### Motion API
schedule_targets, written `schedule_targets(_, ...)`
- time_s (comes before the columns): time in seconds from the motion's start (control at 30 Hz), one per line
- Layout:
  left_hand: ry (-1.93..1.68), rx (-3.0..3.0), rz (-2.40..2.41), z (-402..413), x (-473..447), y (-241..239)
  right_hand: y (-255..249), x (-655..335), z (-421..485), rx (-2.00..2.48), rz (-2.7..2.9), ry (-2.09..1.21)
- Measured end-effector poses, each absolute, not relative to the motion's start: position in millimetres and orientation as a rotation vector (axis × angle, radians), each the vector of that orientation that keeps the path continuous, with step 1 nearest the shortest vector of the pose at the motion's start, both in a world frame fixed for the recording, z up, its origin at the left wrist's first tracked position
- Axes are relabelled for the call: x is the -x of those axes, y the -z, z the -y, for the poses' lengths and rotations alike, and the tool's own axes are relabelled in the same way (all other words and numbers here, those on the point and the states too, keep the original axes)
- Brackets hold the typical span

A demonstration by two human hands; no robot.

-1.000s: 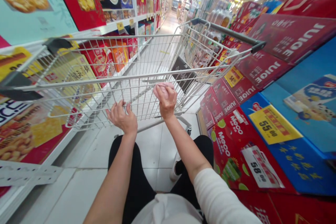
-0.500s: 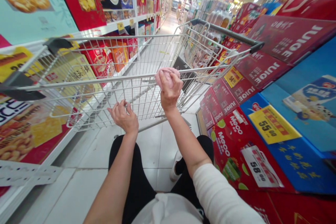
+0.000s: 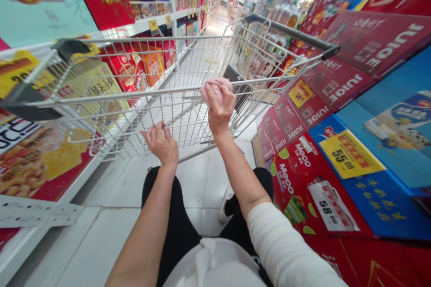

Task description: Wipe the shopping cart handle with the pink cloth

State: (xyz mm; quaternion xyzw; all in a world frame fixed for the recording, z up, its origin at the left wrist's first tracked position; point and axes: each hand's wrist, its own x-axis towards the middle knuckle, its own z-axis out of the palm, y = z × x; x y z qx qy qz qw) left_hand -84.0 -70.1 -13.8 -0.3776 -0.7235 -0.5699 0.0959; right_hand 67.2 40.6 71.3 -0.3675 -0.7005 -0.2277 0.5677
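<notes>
A wire shopping cart (image 3: 111, 94) stands in front of me in a supermarket aisle, its basket bare. My right hand (image 3: 220, 110) is closed on a pink cloth (image 3: 215, 88) and presses it against the cart's near top rail. My left hand (image 3: 161, 143) is lower down, its fingers hooked into the wire mesh of the cart's rear panel. My legs in black trousers show below.
Shelves with red and yellow biscuit boxes (image 3: 128, 69) line the left. Stacked red juice cartons (image 3: 336, 85) and blue boxes (image 3: 387, 143) with yellow price tags crowd the right. A white tiled floor (image 3: 111, 206) runs down the aisle ahead.
My right hand has risen with the pink cloth from below the top rail up onto it. My left hand has stayed on the mesh, shifting only slightly.
</notes>
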Motion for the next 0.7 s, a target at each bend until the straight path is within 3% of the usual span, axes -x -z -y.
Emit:
schedule_targets(0.23,1.682,1.138,2.129,70,84,16,-39,-74,-25,0.708,1.65,0.562)
schedule_targets(0.4,1.711,1.114,2.129,68,82,15,-86,-106,-58,0.867,1.431,0.396)
schedule_targets(0.7,1.713,1.182,2.117,69,86,8,-113,-40,-23,0.849,1.93,0.496)
